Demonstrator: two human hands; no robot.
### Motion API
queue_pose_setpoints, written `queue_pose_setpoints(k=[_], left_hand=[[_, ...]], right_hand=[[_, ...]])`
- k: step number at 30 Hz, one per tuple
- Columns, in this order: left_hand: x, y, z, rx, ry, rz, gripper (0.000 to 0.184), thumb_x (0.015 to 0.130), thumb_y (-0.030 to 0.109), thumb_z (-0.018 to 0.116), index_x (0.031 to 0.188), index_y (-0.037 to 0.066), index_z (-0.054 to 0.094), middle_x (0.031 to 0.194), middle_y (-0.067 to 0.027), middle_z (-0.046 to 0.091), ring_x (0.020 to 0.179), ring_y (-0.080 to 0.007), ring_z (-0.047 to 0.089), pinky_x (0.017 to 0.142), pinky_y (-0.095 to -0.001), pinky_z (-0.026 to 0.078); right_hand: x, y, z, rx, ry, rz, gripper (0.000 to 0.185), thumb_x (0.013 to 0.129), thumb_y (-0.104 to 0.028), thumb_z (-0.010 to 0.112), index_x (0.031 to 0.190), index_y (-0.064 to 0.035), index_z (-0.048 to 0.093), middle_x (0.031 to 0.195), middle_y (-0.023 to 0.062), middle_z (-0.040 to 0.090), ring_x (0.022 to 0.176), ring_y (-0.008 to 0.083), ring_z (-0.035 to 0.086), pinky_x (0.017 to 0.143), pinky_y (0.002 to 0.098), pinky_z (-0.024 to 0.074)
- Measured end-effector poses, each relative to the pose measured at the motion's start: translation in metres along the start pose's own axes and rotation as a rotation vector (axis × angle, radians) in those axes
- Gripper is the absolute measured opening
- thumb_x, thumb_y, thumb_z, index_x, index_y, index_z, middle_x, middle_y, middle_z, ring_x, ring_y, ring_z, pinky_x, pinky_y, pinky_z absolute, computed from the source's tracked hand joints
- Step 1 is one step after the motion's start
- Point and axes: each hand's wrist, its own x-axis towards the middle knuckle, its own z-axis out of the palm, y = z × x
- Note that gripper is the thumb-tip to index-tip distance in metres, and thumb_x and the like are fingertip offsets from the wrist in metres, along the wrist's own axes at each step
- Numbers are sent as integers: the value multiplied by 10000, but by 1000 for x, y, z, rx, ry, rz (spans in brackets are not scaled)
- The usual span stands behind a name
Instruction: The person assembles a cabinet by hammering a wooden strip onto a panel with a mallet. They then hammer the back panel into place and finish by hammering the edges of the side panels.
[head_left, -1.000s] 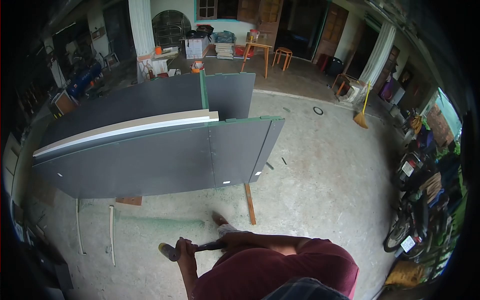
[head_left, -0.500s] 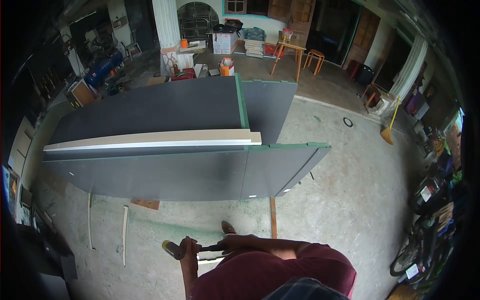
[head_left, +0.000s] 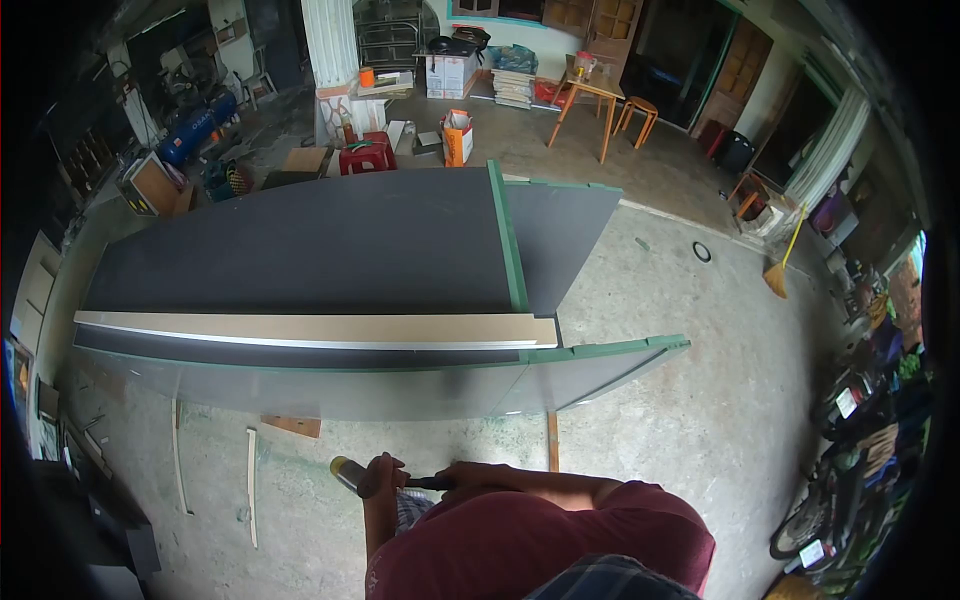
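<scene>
My left hand (head_left: 382, 475) is closed around a mallet (head_left: 347, 472) close to its head, which is grey with a yellowish end. Farther along the dark handle, my right hand (head_left: 458, 476) is closed on it, near my body. Beyond both hands stands a large dark grey panel structure (head_left: 300, 250) with green edges. Long beige and white boards (head_left: 310, 328) lie along it, between the rear panel and the lower front panel (head_left: 400, 390).
Thin strips (head_left: 252, 490) and a brown wooden piece (head_left: 292, 426) lie on the floor (head_left: 640, 450). Motorbikes (head_left: 820, 510) stand at the right, with a broom (head_left: 785, 262) farther back. A red stool (head_left: 367, 153) and orange-white bag (head_left: 457, 138) are behind the panels.
The view has shifted, and the panels now appear lower and farther right, seen more from above. Both hands keep hold of the mallet. My foot has gone out of sight.
</scene>
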Motion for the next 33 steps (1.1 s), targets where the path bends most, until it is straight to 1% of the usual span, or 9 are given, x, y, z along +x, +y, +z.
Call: queue_pose_setpoints(k=[2,4,12,21,25,26,27,28,33], left_hand=[[14,6,-4,-4,-22,2,305,921,287,513,814,3,545,610,-4,447,571,-97,442,620,-268,419],[32,11,-15,-26,-82,-16,299,925,286,510,822,7,538,614,5,427,575,-89,422,624,-257,416],[77,78,-82,159,-140,19,269,933,265,477,829,23,532,610,7,423,568,-84,410,603,-250,376],[124,144,-269,88,-96,32,286,928,275,497,809,18,537,594,1,450,560,-90,431,634,-255,413],[152,169,-349,38,-55,-24,302,928,285,501,818,10,563,567,-14,461,531,-109,469,588,-265,426],[150,194,-362,221,50,-4,299,935,275,474,835,9,568,598,-29,481,569,-112,496,593,-266,421],[156,192,-377,297,-2,127,286,937,257,450,853,12,571,645,-41,494,614,-110,508,604,-267,416],[160,203,-386,318,-35,77,261,932,231,442,860,14,569,682,-46,494,647,-114,509,620,-274,414],[187,226,-401,124,-137,2,295,926,275,488,821,11,571,581,-4,448,555,-96,441,557,-261,380]], right_hand=[[13,-5,-7,55,6,43,298,783,-213,638,1011,-37,560,785,103,593,741,195,542,684,353,415],[36,0,-13,-49,-37,71,472,754,-319,656,1148,-84,550,936,150,632,853,269,595,751,388,446],[147,-20,6,-6,29,3,528,745,-329,661,1173,-50,528,974,151,625,883,274,586,788,382,442],[303,-126,67,-25,-50,70,466,759,-295,644,1145,-58,536,944,157,620,892,275,578,789,377,435],[363,-155,96,-83,47,-35,411,762,-287,643,1085,-50,553,923,167,625,871,297,592,778,405,433],[398,-142,117,-60,51,-113,408,768,-333,640,1059,-57,565,938,158,636,889,327,598,780,430,433],[406,-167,109,-149,-52,25,415,778,-374,626,1052,-68,572,932,152,640,916,338,593,781,439,433],[425,-138,117,-258,-115,55,590,827,-366,602,1302,-62,427,1051,148,619,939,225,592,839,355,436],[440,-205,106,-15,-16,58,497,789,-321,671,1169,-31,533,1014,141,628,956,204,586,870,324,433]])
